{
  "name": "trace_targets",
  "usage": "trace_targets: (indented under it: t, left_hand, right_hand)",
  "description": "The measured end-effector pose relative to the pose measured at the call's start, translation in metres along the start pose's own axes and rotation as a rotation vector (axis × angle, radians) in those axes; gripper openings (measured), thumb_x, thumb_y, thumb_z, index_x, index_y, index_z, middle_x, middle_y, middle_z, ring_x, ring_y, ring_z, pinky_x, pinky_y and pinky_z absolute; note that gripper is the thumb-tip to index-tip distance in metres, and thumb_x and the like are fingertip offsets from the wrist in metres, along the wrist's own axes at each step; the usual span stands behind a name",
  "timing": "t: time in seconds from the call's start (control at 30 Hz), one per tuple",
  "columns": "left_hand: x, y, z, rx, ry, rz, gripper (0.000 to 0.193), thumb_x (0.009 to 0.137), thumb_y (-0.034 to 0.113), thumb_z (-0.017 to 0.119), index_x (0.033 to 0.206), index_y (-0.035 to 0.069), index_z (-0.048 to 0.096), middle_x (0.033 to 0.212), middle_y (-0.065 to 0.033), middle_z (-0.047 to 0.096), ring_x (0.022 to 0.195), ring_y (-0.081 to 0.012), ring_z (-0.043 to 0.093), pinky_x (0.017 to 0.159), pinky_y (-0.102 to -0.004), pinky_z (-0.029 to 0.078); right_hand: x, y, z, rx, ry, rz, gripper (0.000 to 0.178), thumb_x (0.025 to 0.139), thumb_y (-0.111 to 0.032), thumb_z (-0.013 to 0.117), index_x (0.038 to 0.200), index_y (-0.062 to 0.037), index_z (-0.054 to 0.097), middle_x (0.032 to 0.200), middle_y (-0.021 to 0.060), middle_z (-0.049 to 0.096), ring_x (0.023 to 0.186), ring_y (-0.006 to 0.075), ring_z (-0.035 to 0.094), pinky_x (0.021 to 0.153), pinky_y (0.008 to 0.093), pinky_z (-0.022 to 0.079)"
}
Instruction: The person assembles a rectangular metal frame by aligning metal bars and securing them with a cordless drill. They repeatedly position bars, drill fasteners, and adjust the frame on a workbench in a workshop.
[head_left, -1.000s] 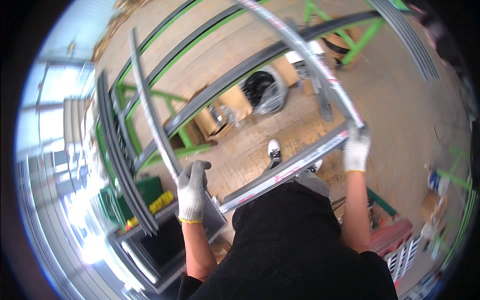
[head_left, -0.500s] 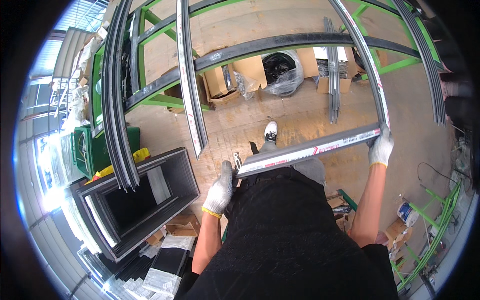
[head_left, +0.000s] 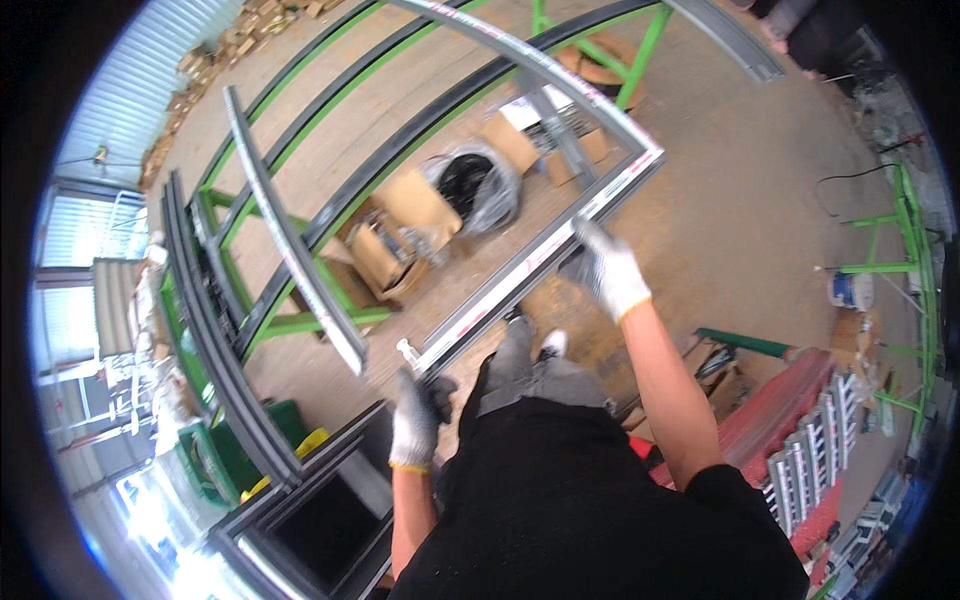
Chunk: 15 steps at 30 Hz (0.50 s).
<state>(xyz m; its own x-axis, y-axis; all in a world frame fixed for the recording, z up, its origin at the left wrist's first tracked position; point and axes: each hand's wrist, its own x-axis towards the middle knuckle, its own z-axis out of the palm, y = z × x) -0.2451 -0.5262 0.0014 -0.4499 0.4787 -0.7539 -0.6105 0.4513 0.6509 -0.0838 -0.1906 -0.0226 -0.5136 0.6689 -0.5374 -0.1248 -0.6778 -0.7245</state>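
Note:
A grey window-frame profile (head_left: 520, 272) with white-and-red film runs slantwise in front of my body. Its far right end meets a second long film-covered profile (head_left: 540, 58) in a corner, and that one reaches back over the green rack. My right hand (head_left: 612, 270), in a white glove with grey fingers, grips the nearer profile partway along. At its near left end, my gloved left hand (head_left: 412, 420) is closed round the profile. A small metal corner bracket (head_left: 408, 352) sticks out beside that end.
A green rack with black-topped rails (head_left: 420, 125) carries another loose profile (head_left: 285, 230). Cardboard boxes (head_left: 380, 255) and a plastic bag of black parts (head_left: 478, 190) stand beneath it. Dark finished frames (head_left: 330, 520) lie at lower left, red-wrapped profiles (head_left: 760, 420) at lower right.
My view has turned, and the held profile now slants more steeply. My right hand has shifted from the corner to partway along the profile. My left hand stays at the other end.

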Motion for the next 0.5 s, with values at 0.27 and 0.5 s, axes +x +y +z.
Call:
trace_targets:
  t: [0.27, 0.5]
  left_hand:
    - [-0.028, 0.036, -0.011, 0.586, 0.111, 0.032, 0.078, 0.109, 0.066, 0.037, 0.099, 0.002, 0.081, 0.070, -0.0010, 0.054, 0.061, -0.0126, 0.047, 0.059, -0.0289, 0.039]
    - [0.016, 0.129, -0.109, 0.584, 0.625, 0.548, 0.064, 0.101, 0.058, 0.061, 0.107, -0.004, 0.075, 0.081, -0.0086, 0.069, 0.071, -0.0205, 0.059, 0.071, -0.0356, 0.049]
  right_hand:
    - [-0.105, 0.115, 0.113, -0.177, -0.233, 0.023, 0.050, 0.095, -0.038, 0.081, 0.121, 0.0033, 0.071, 0.110, 0.0118, 0.075, 0.084, 0.0157, 0.070, 0.076, 0.0319, 0.058]
    - [-0.114, 0.127, 0.137, -0.151, -0.098, 0.056, 0.048, 0.098, -0.040, 0.076, 0.119, 0.0026, 0.073, 0.104, 0.0090, 0.076, 0.087, 0.0147, 0.069, 0.073, 0.0298, 0.057]
